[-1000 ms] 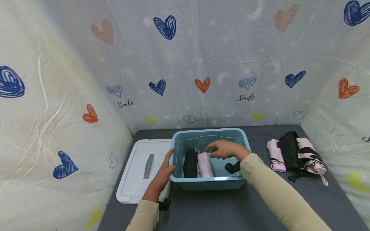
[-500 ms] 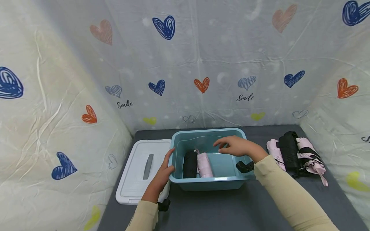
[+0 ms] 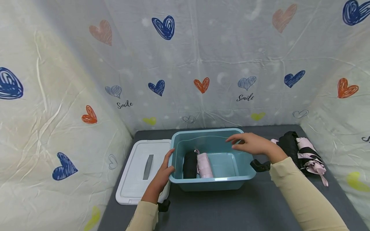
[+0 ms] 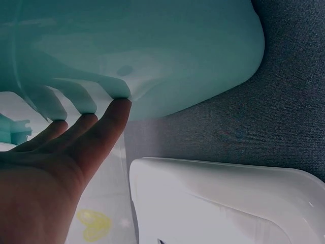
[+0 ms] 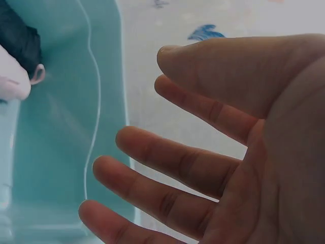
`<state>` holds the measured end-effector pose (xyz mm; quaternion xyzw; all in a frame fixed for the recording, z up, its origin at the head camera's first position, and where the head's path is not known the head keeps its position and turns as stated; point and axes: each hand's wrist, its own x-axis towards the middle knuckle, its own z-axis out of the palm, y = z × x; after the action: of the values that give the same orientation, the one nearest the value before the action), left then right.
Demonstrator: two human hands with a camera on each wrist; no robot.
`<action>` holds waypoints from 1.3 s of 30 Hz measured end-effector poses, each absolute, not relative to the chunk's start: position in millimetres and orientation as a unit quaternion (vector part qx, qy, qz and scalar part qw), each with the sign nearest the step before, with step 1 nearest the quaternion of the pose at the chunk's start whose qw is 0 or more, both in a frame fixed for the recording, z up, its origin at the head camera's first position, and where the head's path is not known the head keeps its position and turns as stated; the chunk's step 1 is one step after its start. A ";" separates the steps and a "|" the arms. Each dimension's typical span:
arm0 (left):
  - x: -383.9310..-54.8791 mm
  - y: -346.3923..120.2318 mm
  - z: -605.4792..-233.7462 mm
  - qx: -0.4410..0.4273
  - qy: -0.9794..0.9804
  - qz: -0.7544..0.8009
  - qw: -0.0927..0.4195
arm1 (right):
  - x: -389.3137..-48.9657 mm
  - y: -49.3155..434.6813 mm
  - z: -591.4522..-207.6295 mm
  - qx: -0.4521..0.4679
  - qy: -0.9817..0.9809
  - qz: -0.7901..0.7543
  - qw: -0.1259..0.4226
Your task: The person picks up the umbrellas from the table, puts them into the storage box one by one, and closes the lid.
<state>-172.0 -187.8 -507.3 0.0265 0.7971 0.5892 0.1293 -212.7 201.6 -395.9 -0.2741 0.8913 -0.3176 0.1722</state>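
Note:
A blue-green plastic bin (image 3: 214, 186) holds a black folded umbrella (image 3: 189, 165) and a pink folded umbrella (image 3: 205, 165), side by side in its left half. My left hand (image 3: 159, 176) is at the bin's left side. In the left wrist view its straight fingertips touch the bin's outer wall (image 4: 167, 56). Over the bin's right rim hangs my right hand (image 3: 252, 144), holding nothing. The right wrist view shows its fingers (image 5: 167, 152) spread and relaxed, with the thumb apart from them.
A white lid (image 3: 131, 179) with a grey handle (image 3: 148, 166) lies left of the bin. Right of it, a black folded umbrella (image 3: 290, 146) and a pink-and-black one (image 3: 309, 154) lie together on the dark grey table (image 3: 208, 211). Heart-printed curtain (image 3: 179, 106) surrounds the table.
My right hand has risen away from the pink umbrella in the bin and moved right to the bin's right rim. It now partly covers the umbrellas outside. My left hand stays put.

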 end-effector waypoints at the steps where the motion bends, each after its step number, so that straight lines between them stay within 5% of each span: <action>1: -172.2 -187.8 -507.2 0.026 0.796 0.590 0.129 | -212.4 204.2 -395.5 -0.270 0.893 -0.317 0.170; 19: -174.1 -187.9 -512.3 0.020 0.803 0.583 0.122 | -209.6 247.3 -407.5 -0.149 0.930 -0.324 0.085; 39: -173.2 -188.7 -513.7 0.014 0.802 0.584 0.124 | -206.4 293.4 -440.2 -0.035 0.963 -0.257 0.074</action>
<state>-173.2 -188.7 -513.7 0.0144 0.8021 0.5839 0.1242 -206.4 293.4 -440.2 -0.0349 0.9631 -0.2566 0.0738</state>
